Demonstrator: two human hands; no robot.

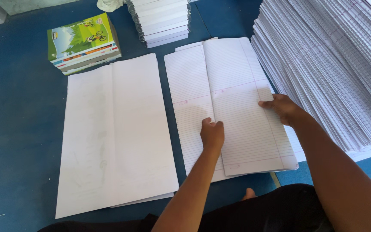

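A set of long ruled sheets (232, 86) lies on the blue floor in front of me, its top sheet offset to the right. My left hand (212, 134) pinches the left edge of that top sheet near the middle. My right hand (282, 108) holds the same sheet at its right edge. To the left lies a set of folded plain white sheets (117, 129), untouched.
A big slanted stack of ruled sheets (336, 64) fills the right side. A pile of notebooks with green picture covers (82, 41) sits at the back left, a stack of white folded paper (162, 19) at the back centre. The blue floor (18, 120) shows around them.
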